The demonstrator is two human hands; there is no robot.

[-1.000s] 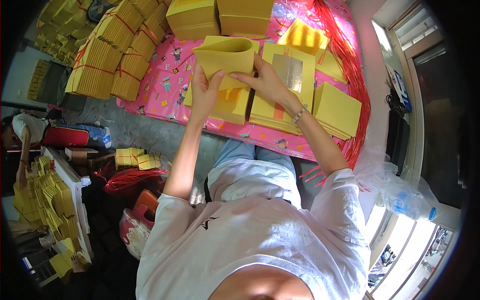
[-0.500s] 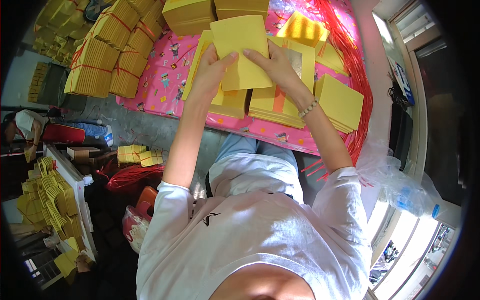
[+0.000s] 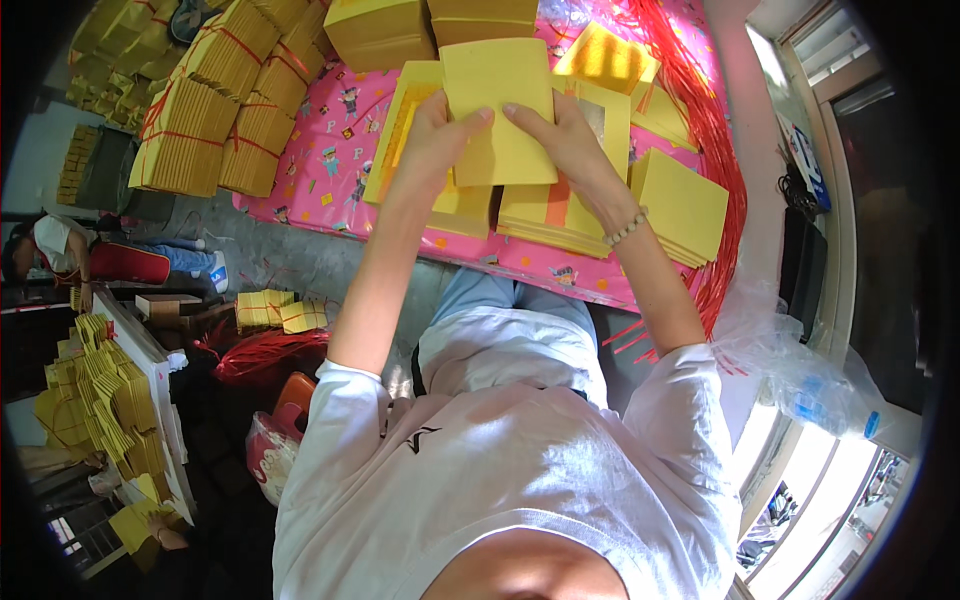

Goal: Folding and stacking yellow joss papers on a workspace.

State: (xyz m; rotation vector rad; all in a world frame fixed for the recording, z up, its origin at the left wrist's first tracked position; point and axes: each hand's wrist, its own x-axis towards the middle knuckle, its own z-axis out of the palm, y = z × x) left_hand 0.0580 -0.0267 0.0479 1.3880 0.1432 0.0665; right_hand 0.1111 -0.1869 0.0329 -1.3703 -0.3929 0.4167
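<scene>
A block of yellow paper sheets [image 3: 500, 150] is held up over the table between both hands, its broad face toward me. My left hand [image 3: 440, 140] grips its left edge, thumb on the face and fingers behind. On the opposite edge my right hand [image 3: 565, 140] does the same, with a beaded bracelet at its wrist. Below and behind the block lie a yellow stack with an orange-gold print [image 3: 395, 135] on the left and a yellow stack with an orange strip and a silvery patch [image 3: 545, 210] on the right. The hidden fingertips cannot be seen.
The pink patterned tablecloth [image 3: 335, 150] carries tied yellow bundles [image 3: 185, 130] at left, a plain stack [image 3: 680, 205] at right and long red strands [image 3: 722, 190] along the right edge. Clear plastic bags [image 3: 800, 370] hang at right. Other people [image 3: 65, 250] are at far left, near another table [image 3: 140, 340].
Both hands have shifted the yellow paper block slightly right and a little toward me, and it sits straighter. At far left another person's arm has moved.
</scene>
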